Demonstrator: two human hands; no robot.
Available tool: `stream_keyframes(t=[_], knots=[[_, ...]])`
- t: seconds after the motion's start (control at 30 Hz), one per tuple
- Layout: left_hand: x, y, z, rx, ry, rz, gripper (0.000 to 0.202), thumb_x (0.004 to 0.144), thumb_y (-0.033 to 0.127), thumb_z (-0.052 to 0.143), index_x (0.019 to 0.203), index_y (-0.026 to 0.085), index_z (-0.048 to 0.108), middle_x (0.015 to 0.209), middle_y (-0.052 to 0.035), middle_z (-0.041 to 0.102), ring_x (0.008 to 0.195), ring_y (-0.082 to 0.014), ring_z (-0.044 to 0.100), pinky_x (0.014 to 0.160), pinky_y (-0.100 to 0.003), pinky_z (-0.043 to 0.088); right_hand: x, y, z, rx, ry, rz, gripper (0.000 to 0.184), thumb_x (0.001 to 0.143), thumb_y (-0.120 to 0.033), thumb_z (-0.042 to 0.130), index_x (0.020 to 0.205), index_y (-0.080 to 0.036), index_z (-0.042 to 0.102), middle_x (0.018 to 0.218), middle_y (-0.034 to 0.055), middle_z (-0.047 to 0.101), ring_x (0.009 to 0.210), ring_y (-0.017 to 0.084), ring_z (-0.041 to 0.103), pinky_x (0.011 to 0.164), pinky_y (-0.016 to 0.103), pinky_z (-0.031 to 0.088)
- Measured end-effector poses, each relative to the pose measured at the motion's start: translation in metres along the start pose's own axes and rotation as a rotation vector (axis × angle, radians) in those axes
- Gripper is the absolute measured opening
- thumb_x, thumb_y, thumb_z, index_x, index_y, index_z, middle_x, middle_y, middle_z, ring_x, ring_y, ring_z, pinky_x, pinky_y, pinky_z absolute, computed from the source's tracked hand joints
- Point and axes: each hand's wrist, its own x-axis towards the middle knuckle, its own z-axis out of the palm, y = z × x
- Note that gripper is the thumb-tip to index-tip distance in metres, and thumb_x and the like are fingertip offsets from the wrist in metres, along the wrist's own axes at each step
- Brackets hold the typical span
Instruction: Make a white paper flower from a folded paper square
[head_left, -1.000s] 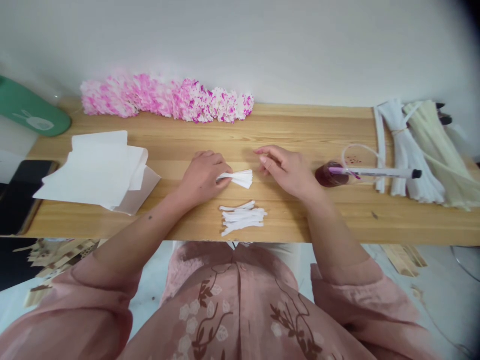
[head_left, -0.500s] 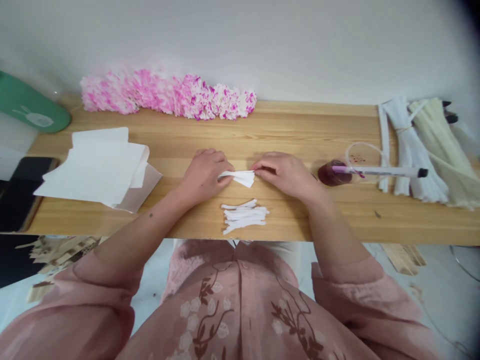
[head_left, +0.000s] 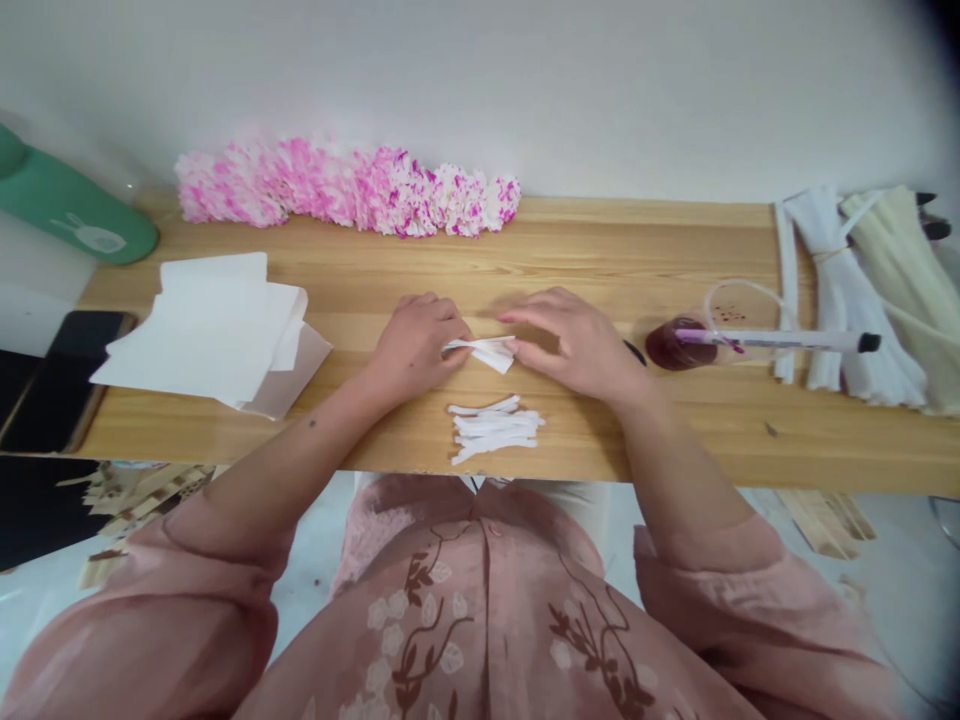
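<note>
Abutting white wall [head_left: 525, 80], wooden table [head_left: 600, 240]; left hand [head_left: 416, 345] pinches pleated paper [head_left: 496, 353].

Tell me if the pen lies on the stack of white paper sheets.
No, the pen rests across the dark cup at right, far from the sheets.

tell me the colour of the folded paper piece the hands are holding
White; the folded paper piece shows best in the head view.

On the table [head_left: 615, 250], folded paper [head_left: 491, 353] lies between left hand [head_left: 416, 345] and right hand [head_left: 577, 345], paper strips [head_left: 495, 430] nearer the person.
</note>
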Motion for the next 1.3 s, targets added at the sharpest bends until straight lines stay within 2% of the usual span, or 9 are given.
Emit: stream_keyframes(t=[0.13,0.43,0.6,0.8,0.9,1.0,1.07,1.17,1.3], knots=[[-0.001,-0.002,0.003,0.006,0.033,0.022,0.021,0.089,0.028,0.054,0.092,0.019,0.073,0.092,-0.008,0.067,0.091,-0.0243,0.056,0.085,-0.041,0.04,0.004,-0.009,0.01,-0.063,-0.055,-0.096,0.034,0.09,-0.038,0.059,0.119,-0.021,0.066,0.119,0.0104,0.068,0.111,0.029,0.057,0.094,0.044,0.043],[-0.001,0.002,-0.002,0.026,0.009,0.016,0.022,0.089,0.028,0.053,0.091,0.02,0.073,0.091,-0.0073,0.068,0.09,-0.024,0.057,0.084,-0.041,0.04,0.004,-0.006,0.016,-0.217,-0.077,-0.023,0.018,0.091,-0.024,0.054,0.099,-0.019,0.068,0.099,0.0095,0.069,0.095,0.027,0.058,0.08,0.039,0.041],[-0.001,0.002,-0.003,0.035,0.009,0.024,0.021,0.087,0.026,0.054,0.093,0.021,0.074,0.091,-0.0067,0.069,0.091,-0.024,0.057,0.083,-0.041,0.04,0.004,-0.006,0.015,-0.201,-0.071,-0.032,0.018,0.091,-0.022,0.052,0.099,-0.02,0.068,0.099,0.0088,0.069,0.094,0.026,0.058,0.078,0.037,0.039],[0.003,-0.001,0.002,0.054,0.013,0.034,0.017,0.085,0.022,0.055,0.085,0.019,0.072,0.088,-0.0067,0.068,0.09,-0.0243,0.058,0.081,-0.04,0.04,0.005,-0.001,0.02,-0.206,-0.069,-0.044,0.019,0.091,-0.024,0.052,0.099,-0.02,0.069,0.1,0.0091,0.07,0.094,0.026,0.058,0.08,0.037,0.041],[0.004,-0.002,0.005,0.058,0.025,0.034,0.015,0.082,0.019,0.056,0.085,0.018,0.07,0.088,-0.007,0.068,0.09,-0.0241,0.058,0.08,-0.038,0.04,0.005,-0.003,0.015,-0.159,-0.04,-0.055,0.023,0.091,-0.028,0.055,0.106,-0.019,0.068,0.104,0.0097,0.07,0.096,0.026,0.059,0.083,0.039,0.042],[0.004,-0.003,0.005,0.029,0.051,0.015,0.014,0.081,0.019,0.055,0.083,0.017,0.069,0.088,-0.0073,0.068,0.089,-0.0237,0.059,0.079,-0.037,0.04,0.003,-0.015,0.002,-0.119,0.0,-0.071,0.027,0.093,-0.032,0.053,0.113,-0.02,0.067,0.107,0.0098,0.07,0.099,0.026,0.06,0.086,0.039,0.043],[0.004,-0.004,0.005,0.003,0.069,0.003,0.013,0.08,0.019,0.056,0.081,0.017,0.069,0.087,-0.0072,0.068,0.088,-0.0233,0.059,0.078,-0.037,0.041,-0.001,-0.029,-0.008,-0.104,-0.063,-0.08,0.025,0.096,-0.031,0.049,0.105,-0.021,0.07,0.102,0.0085,0.071,0.098,0.025,0.061,0.084,0.037,0.044],[0.004,-0.005,0.005,-0.024,0.09,-0.007,0.013,0.08,0.02,0.055,0.079,0.017,0.068,0.086,-0.0069,0.068,0.086,-0.0226,0.058,0.078,-0.037,0.041,-0.007,-0.046,-0.016,-0.113,-0.247,-0.106,0.024,0.096,-0.026,0.049,0.092,-0.022,0.072,0.091,0.0059,0.071,0.088,0.022,0.062,0.075,0.033,0.043],[0.004,-0.007,0.005,-0.038,0.094,-0.011,0.014,0.08,0.019,0.055,0.08,0.017,0.068,0.087,-0.0072,0.068,0.088,-0.0226,0.058,0.079,-0.037,0.042,-0.015,-0.056,-0.017,-0.13,-0.322,-0.059,0.023,0.095,-0.024,0.051,0.088,-0.022,0.072,0.087,0.0042,0.07,0.084,0.02,0.062,0.072,0.031,0.042]])
